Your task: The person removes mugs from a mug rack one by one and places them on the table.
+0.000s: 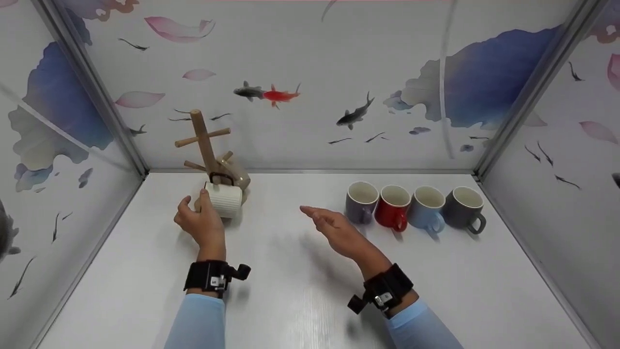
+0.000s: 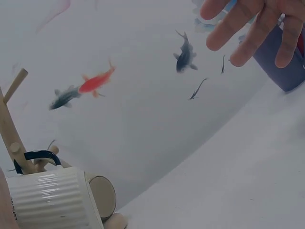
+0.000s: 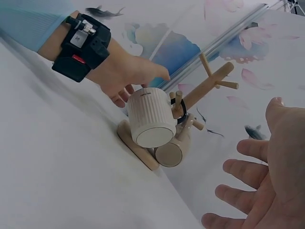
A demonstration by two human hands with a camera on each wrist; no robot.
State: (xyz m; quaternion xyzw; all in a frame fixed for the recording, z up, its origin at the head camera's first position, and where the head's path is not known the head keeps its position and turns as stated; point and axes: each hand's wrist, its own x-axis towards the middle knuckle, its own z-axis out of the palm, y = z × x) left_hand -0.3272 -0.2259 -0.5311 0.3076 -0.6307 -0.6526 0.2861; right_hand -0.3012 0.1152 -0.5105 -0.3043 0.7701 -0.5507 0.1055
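A white ribbed mug [image 1: 225,200] with a dark handle lies sideways against a wooden mug tree [image 1: 203,140], its handle up around a peg. My left hand [image 1: 201,220] is at its rim end, thumb and fingers spread apart beside the rim. In the right wrist view the left thumb [image 3: 159,72] stands above the mug, and the other fingertips show behind it. Behind the white mug, a beige mug [image 1: 237,173] hangs on the tree. My right hand [image 1: 339,233] hovers over the table with straight fingers, holding nothing, left of the purple mug [image 1: 361,203].
A red mug [image 1: 393,208], a light blue mug [image 1: 426,209] and a dark grey mug [image 1: 464,209] stand upright in a row beside the purple one. Printed panels [image 1: 310,131] wall the white table [image 1: 290,300] at the back and sides.
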